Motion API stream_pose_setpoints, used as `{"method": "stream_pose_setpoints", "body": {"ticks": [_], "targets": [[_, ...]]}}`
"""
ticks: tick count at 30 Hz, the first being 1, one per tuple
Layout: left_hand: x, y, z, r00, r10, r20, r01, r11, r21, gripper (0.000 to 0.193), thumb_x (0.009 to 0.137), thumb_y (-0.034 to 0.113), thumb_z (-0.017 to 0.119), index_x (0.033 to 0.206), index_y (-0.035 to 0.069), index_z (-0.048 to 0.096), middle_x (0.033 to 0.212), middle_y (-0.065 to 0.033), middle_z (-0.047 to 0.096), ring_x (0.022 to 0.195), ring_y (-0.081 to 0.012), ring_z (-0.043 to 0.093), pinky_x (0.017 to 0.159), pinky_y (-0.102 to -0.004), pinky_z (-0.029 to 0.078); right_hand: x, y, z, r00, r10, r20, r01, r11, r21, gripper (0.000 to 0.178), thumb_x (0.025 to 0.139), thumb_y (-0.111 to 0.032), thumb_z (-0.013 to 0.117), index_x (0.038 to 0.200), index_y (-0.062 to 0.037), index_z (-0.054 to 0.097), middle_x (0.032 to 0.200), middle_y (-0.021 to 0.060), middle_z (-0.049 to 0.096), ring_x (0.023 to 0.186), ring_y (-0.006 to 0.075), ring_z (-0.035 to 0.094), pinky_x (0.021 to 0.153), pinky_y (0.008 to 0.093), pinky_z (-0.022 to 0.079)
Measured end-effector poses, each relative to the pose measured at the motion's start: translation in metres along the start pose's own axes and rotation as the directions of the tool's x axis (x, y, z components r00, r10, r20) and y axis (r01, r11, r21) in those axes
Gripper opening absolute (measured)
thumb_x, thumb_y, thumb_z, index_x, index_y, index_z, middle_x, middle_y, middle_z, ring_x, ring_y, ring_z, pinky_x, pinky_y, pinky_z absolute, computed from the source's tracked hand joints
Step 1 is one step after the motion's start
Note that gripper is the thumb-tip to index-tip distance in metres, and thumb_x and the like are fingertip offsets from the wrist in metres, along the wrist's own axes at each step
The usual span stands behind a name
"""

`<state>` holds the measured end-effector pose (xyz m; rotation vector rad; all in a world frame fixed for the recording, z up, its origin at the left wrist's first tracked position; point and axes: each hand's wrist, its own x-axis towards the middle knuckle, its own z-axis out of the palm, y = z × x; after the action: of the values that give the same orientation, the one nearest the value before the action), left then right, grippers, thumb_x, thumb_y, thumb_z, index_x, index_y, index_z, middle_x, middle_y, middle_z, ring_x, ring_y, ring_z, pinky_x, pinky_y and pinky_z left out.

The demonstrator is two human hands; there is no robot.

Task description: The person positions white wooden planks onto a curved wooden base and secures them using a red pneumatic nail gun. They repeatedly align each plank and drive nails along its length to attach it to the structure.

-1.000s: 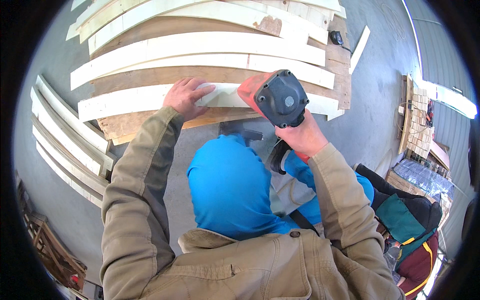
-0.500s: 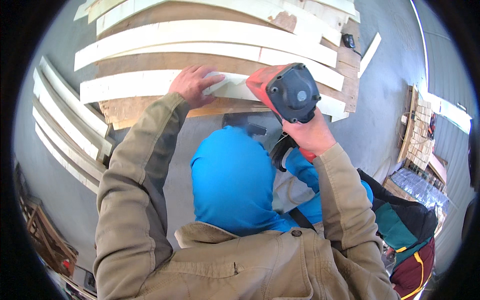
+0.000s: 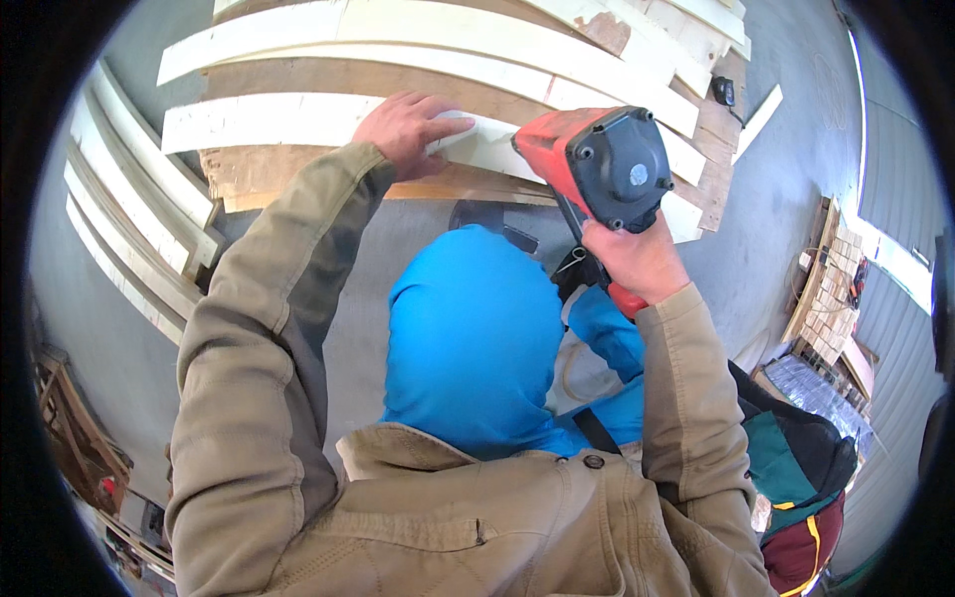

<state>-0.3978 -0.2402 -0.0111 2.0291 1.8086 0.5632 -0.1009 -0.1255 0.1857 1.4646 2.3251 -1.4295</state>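
Note:
My left hand point(image 3: 410, 133) presses on the nearest long pale board point(image 3: 269, 121), its fingers apart and the thumb stretched to the right. Wrapped round the handle of a red and black nail gun point(image 3: 597, 164) is my right hand point(image 3: 640, 257). The gun's dark cap faces up toward me, and its red body slants down to the left over the same board. Its nose is hidden, so I cannot tell whether it touches the wood. Under the pale boards lies a brown plywood sheet point(image 3: 269, 184).
More pale boards point(image 3: 428, 30) lie across the sheet farther off. Long boards point(image 3: 129, 179) are stacked at the left on the grey floor. A small black device point(image 3: 723, 92) sits at the sheet's far right, near a loose strip point(image 3: 758, 124). Stacked wood blocks point(image 3: 831, 289) stand at the right.
The boards and both hands appear slightly higher and farther right in the view, which has shifted. My left hand stays on the board, and my right hand still grips the nail gun.

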Motion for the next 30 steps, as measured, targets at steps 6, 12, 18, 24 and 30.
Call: {"method": "stream_pose_setpoints", "body": {"ticks": [6,12,18,24,30], "targets": [[0.002,-0.003,0.002,0.993,0.063,-0.102,-0.066,0.998,-0.023,0.072,0.073,0.021,0.092,0.141,0.029,0.068,0.145,-0.011,0.065,0.13,-0.037,0.063,0.112,-0.0491,0.051,-0.001,0.0,-0.01,0.991,0.122,0.047,-0.125,0.991,0.056,0.023,0.086,-0.012,0.073,0.106,0.0004,0.076,0.087,0.0071,0.076,0.086,0.0135,0.07,0.081,0.0327,0.056],[0.003,0.001,0.001,0.993,0.054,-0.104,-0.056,0.998,-0.019,0.072,0.072,0.019,0.091,0.139,0.029,0.069,0.147,-0.0091,0.065,0.132,-0.0364,0.062,0.114,-0.0488,0.051,-0.021,0.009,-0.015,0.997,0.065,0.041,-0.064,0.998,-0.017,0.025,0.087,-0.009,0.076,0.11,-0.001,0.076,0.098,0.0072,0.079,0.091,0.0168,0.073,0.084,0.0334,0.057],[0.003,0.003,-0.001,0.996,0.039,-0.086,-0.037,0.999,0.022,0.066,0.075,0.026,0.091,0.138,0.028,0.07,0.145,-0.0074,0.066,0.133,-0.032,0.062,0.115,-0.0459,0.05,-0.027,0.012,-0.009,0.994,0.09,0.066,-0.092,0.995,0.035,0.028,0.088,-0.006,0.078,0.115,-0.0004,0.074,0.108,0.0092,0.08,0.099,0.0174,0.073,0.091,0.034,0.057],[0.004,0.004,-0.004,0.998,0.032,-0.056,-0.032,0.999,0.008,0.067,0.075,0.025,0.091,0.139,0.029,0.069,0.145,-0.0075,0.065,0.133,-0.0325,0.062,0.115,-0.0462,0.05,-0.026,0.01,-0.009,0.994,0.086,0.07,-0.089,0.995,0.036,0.027,0.088,-0.006,0.078,0.115,-0.0011,0.074,0.107,0.0092,0.08,0.097,0.0175,0.074,0.088,0.0339,0.058],[0.004,0.005,-0.004,0.999,0.023,-0.046,-0.023,1.0,0.016,0.068,0.074,0.021,0.091,0.138,0.026,0.07,0.145,-0.0087,0.065,0.134,-0.034,0.061,0.115,-0.0481,0.049,-0.03,0.019,-0.035,0.998,-0.025,0.06,0.024,1.0,0.014,0.023,0.089,-0.003,0.076,0.112,-0.0019,0.074,0.105,0.0089,0.08,0.097,0.0175,0.074,0.086,0.0343,0.058]]}}
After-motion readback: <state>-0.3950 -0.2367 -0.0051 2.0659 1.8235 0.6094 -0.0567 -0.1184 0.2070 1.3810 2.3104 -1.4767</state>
